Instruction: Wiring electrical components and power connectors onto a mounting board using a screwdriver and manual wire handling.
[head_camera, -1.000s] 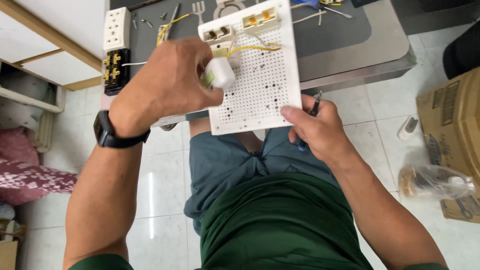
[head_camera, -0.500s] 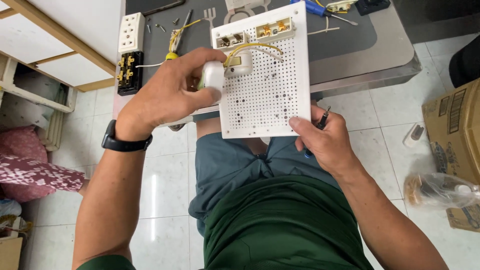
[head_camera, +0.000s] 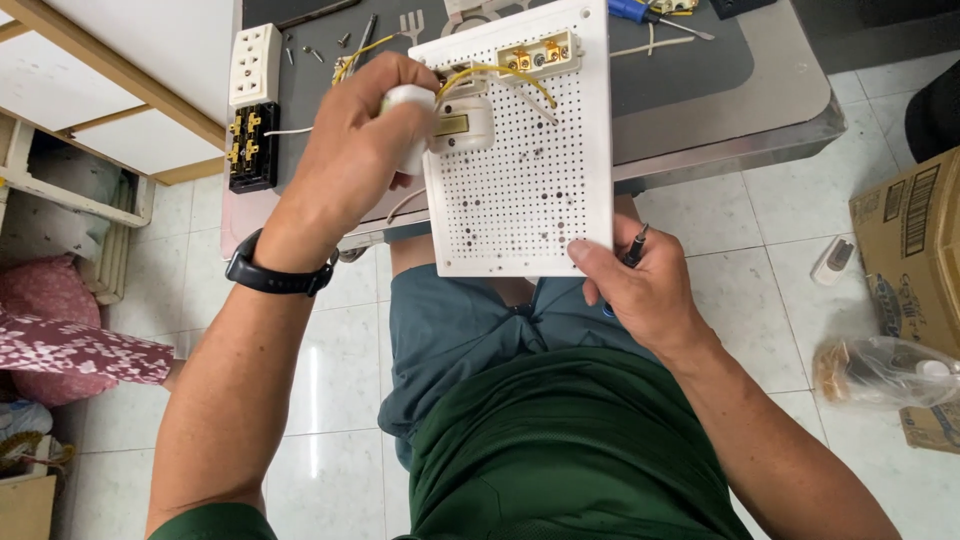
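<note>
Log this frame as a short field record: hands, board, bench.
left hand: grips a white round fitting at the board's upper left
right hand: holds the board's lower right corner, with a dark slim tool in the fingers
perforated white board: tilted against the bench edge, over the lap
on board: terminal block, yellow wire
bench: white socket strip, blue-handled screwdriver
</note>
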